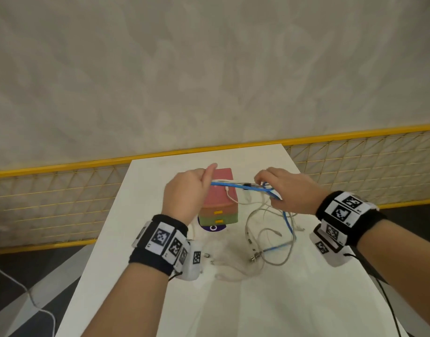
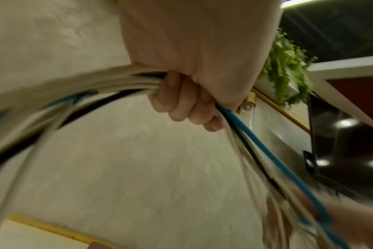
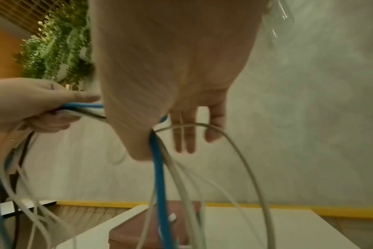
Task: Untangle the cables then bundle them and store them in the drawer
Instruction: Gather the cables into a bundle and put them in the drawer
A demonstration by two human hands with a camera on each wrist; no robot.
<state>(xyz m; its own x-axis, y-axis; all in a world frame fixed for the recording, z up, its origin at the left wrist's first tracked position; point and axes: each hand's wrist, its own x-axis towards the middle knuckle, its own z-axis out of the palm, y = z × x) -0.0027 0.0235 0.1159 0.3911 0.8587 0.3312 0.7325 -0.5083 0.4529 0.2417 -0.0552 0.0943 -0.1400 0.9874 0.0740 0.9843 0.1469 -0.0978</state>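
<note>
A bunch of blue, white and black cables (image 1: 236,185) is stretched between my two hands above the table. My left hand (image 1: 188,189) grips one end in a fist; in the left wrist view its curled fingers (image 2: 181,104) close round the strands. My right hand (image 1: 277,188) holds the other end, with the blue cable (image 3: 158,161) running down beside the thumb and a grey loop (image 3: 234,143) draped over the fingers. The rest of the cables (image 1: 270,237) hang to a tangle on the table. A small pink and green drawer unit (image 1: 221,203) stands below the hands, drawers closed.
The white table (image 1: 160,288) is narrow, with a yellow wire fence (image 1: 63,205) on both sides and a wall behind. More white cables (image 1: 233,267) lie near the front. A purple object (image 1: 212,228) sits at the foot of the drawer unit.
</note>
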